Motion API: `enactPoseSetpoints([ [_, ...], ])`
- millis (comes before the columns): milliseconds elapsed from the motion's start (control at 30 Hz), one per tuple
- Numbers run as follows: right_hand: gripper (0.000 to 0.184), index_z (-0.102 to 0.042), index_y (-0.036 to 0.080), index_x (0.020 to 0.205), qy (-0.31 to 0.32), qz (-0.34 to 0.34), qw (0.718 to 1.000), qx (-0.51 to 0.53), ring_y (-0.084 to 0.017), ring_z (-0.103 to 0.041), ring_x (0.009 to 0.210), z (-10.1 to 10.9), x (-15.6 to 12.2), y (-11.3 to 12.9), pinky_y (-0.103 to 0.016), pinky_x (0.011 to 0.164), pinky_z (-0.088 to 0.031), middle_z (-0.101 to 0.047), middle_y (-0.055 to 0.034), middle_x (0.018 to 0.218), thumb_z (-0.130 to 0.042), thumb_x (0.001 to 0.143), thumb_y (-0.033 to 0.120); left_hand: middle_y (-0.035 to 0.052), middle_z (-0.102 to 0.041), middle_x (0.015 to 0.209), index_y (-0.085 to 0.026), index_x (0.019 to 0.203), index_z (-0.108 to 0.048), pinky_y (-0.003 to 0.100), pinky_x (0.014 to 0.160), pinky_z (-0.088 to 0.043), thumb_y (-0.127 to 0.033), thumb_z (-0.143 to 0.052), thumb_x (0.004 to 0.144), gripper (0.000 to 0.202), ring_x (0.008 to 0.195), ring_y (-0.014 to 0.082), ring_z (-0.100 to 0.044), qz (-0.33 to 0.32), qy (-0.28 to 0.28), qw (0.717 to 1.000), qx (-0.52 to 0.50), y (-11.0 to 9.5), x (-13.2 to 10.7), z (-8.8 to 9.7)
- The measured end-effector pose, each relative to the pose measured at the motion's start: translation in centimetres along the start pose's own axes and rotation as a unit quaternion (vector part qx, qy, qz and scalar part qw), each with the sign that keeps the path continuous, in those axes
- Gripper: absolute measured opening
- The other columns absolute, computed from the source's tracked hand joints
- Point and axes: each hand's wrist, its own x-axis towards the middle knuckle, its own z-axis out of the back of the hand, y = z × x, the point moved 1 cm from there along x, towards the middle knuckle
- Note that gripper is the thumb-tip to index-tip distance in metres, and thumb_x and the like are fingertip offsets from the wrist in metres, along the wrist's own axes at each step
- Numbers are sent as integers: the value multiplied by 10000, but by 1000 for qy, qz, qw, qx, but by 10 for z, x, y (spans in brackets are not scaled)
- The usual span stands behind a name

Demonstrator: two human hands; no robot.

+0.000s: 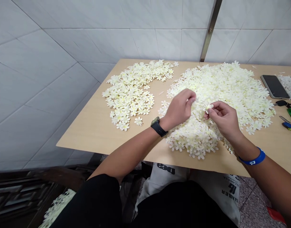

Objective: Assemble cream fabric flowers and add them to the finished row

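A large heap of cream-white fabric flowers (pixel 230 91) covers the middle of the wooden table (pixel 93 126). A smaller, flatter spread of the same flowers (pixel 133 91) lies to its left. My left hand (pixel 180 107), with a black watch on the wrist, hovers over the near side of the large heap, its fingers pinched on flower petals. My right hand (pixel 222 117), with a blue wristband, is closed on a small white flower (pixel 209 107) held between fingertips and thumb. The two hands are close together, a few centimetres apart.
A black phone (pixel 275 86) lies at the table's right, with scissors and coloured tools (pixel 290 118) beside it and more flowers (pixel 290 84) at the far right edge. Tiled walls stand behind and to the left. A printed white bag (pixel 221 190) sits under the table.
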Motion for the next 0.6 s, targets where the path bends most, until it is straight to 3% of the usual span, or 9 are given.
enactPoseSetpoints([
  [67, 228, -623, 235, 812, -7, 2, 1000, 6, -160, -731, 621, 2, 2, -1, -291, 636, -636, -665, 32, 673, -821, 792, 347, 40, -626, 834, -195, 860, -533, 273, 652, -453, -178, -480, 1014, 164, 753, 143, -554, 31, -21, 999, -5, 4, 4, 7],
  [167, 207, -636, 229, 848, -17, 1, 1000, 22, -157, -740, 665, 4, 5, -3, -302, 678, -647, -681, 22, 732, -796, 815, 356, 26, -663, 839, -187, 863, -592, 244, 631, -462, -242, -586, 992, 140, 759, 128, -588, 52, 14, 999, -7, 5, 6, 12],
  [333, 268, -633, 231, 846, -32, -1, 999, 32, -151, -737, 655, -1, 3, 1, -306, 691, -646, -660, 30, 764, -841, 769, 381, 27, -736, 907, -186, 921, -687, 250, 706, -511, -239, -617, 988, 110, 816, 125, -650, 12, 51, 999, -5, -6, 1, 4],
  [600, 376, -671, 238, 860, 12, -6, 999, 45, -179, -752, 683, -6, -4, -2, -342, 740, -666, -707, 18, 743, -896, 700, 493, 38, -773, 896, -186, 906, -757, 259, 721, -533, -204, -649, 967, 125, 823, 134, -697, -25, 22, 999, -26, -8, -5, -8],
])
